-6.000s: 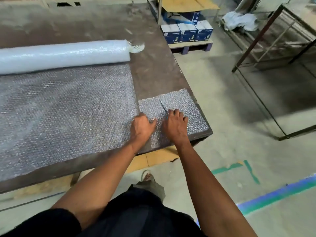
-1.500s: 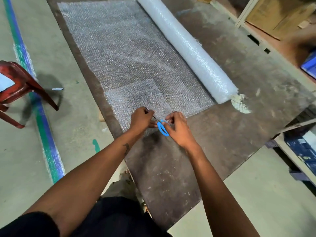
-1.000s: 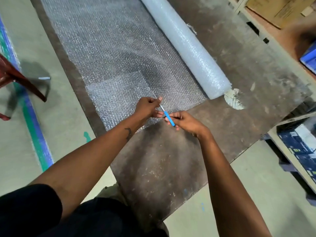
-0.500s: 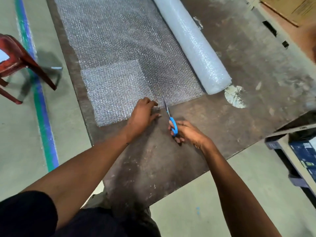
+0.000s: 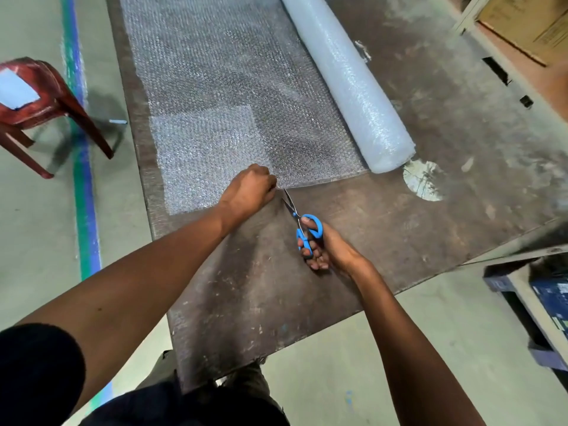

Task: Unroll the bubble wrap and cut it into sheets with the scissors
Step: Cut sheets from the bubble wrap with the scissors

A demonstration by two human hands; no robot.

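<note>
While most of the job looks unfinished: long worktable (image 5: pixel 399 216); bubble wrap (image 5: pixel 221 72) unrolled flat across it, thick roll (image 5: pixel 347 84) resting at its far side; one smaller cut sheet (image 5: pixel 203 155) lying on top. Left hand (image 5: pixel 249 192) curled, pinching the near edge. Right hand (image 5: pixel 325 247) gripping blue scissors (image 5: pixel 302 224), blades parted at that edge, new cut apparently just starting.

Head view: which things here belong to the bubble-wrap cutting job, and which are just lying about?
In the job:
- bubble wrap roll
- unrolled bubble wrap
- cut sheet lying on it
- scissors, held by the right hand
- left hand, pinching the wrap's edge

Just lying about:
- red chair
- cardboard box
- blue boxes
</note>
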